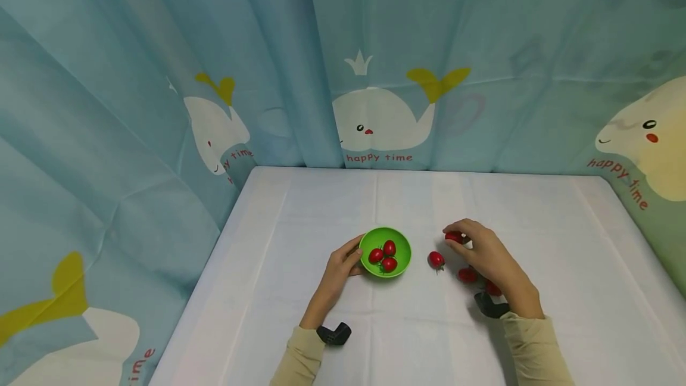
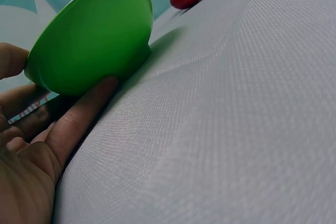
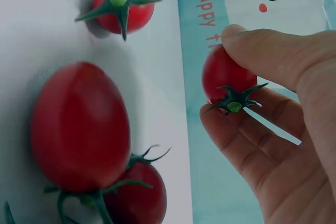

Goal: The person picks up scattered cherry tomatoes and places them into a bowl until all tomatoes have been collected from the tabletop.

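Observation:
A green bowl (image 1: 402, 249) with three red cherry tomatoes (image 1: 389, 248) in it stands on the table. My left hand (image 1: 339, 267) holds the bowl at its left side; the left wrist view shows the thumb at the rim and fingers low against the outer wall. To the right, my right hand (image 1: 485, 253) pinches a cherry tomato (image 3: 228, 72) between thumb and fingertips, raised above the tabletop, green stem end facing the wrist. Under and beside this hand lie three more tomatoes: one nearer the bowl (image 1: 436, 260), one below the palm (image 1: 467, 275), and one by the wrist (image 1: 493, 288), partly hidden.
A white cloth (image 1: 321, 201) with faint creases covers the table. Blue-green curtains (image 1: 482, 28) printed with white whales hang behind and along both sides. Each wrist wears a black camera mount (image 1: 334, 334).

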`<state>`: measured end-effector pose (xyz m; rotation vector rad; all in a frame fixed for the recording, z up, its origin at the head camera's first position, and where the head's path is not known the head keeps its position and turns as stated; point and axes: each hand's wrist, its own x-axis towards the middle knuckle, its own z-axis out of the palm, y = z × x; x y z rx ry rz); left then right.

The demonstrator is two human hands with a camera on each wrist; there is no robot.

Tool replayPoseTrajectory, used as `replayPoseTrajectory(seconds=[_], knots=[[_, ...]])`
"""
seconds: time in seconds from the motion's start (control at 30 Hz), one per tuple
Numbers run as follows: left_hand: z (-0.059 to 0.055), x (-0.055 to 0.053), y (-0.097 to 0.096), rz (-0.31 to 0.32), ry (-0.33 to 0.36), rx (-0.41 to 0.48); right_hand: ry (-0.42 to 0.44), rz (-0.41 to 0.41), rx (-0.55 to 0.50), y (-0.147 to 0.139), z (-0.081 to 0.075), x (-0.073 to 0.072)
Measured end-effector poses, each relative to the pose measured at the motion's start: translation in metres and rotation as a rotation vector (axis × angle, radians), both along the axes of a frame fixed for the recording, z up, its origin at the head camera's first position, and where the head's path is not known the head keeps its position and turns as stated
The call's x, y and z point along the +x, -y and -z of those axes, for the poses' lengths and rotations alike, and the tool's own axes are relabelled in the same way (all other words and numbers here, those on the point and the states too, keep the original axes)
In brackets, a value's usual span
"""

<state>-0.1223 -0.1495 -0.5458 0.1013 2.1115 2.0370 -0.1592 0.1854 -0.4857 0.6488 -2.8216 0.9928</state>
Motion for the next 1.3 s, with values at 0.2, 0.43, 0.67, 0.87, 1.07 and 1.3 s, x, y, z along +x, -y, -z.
replayPoseTrajectory(seconds=[0.2, 0.43, 0.67, 0.87, 1.07, 1.3], knots=[[0.001, 0.002, 0.000, 0.003, 0.006, 0.010, -0.008, -0.033, -0.017, 0.005, 0.001, 0.002], [0.001, 0.001, 0.000, 0.001, -0.004, 0.005, -0.016, -0.038, -0.028, 0.008, 0.001, 0.002], [0.000, 0.002, 0.000, 0.001, -0.004, -0.001, 0.007, -0.048, -0.034, 0.009, 0.000, 0.003], [0.000, 0.001, 0.000, 0.003, -0.011, -0.006, 0.024, -0.067, -0.049, 0.012, 0.000, 0.005], [-0.002, 0.001, 0.000, 0.006, -0.012, -0.003, 0.003, -0.099, -0.073, 0.014, 0.000, 0.004], [-0.002, 0.000, 0.000, 0.007, -0.018, 0.005, -0.011, -0.112, -0.069, 0.019, -0.002, 0.004]])
